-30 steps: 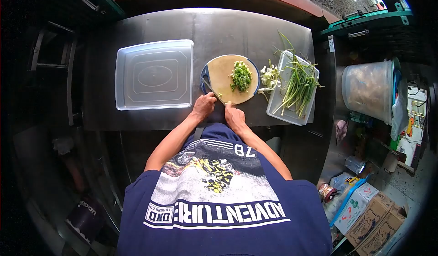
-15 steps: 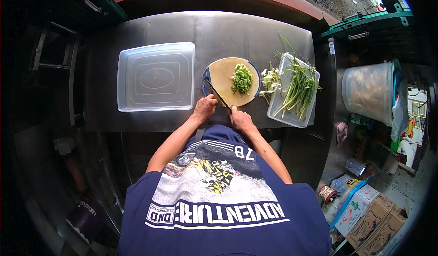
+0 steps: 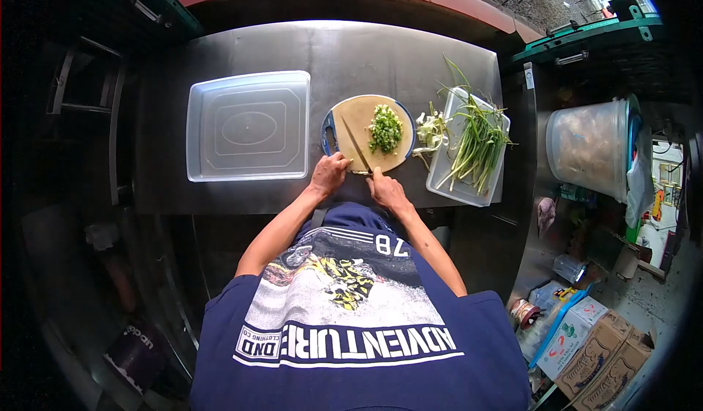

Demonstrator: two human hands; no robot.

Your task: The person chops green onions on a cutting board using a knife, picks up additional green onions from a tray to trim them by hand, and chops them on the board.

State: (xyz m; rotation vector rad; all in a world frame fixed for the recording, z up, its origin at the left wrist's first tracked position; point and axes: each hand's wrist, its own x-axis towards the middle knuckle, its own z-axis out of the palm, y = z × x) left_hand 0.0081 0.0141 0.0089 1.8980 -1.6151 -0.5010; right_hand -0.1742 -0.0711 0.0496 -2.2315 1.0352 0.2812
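My right hand [image 3: 387, 190] is closed around the handle of a knife [image 3: 356, 143], whose blade points forward and left over the round cutting board [image 3: 359, 112]. My left hand [image 3: 331, 173] has its fingers curled together at the board's front left edge, left of the blade; whatever they pinch is hidden. A pile of chopped green onion [image 3: 385, 130] lies on the board's right half. Small pale bits [image 3: 359, 172] sit at the front rim near the knife.
An empty clear plastic tray [image 3: 249, 129] stands left of the board. To the right, a white tray [image 3: 441, 184] holds long green onions [image 3: 476, 143], with pale trimmings [image 3: 430, 130] beside it. All rest on a steel table [image 3: 351, 52]. A large lidded tub [image 3: 588, 140] is further right.
The knife tip has swung right and forward, away from the board's left rim, and more of the blade shows over the board. Both hands stay in nearly the same place.
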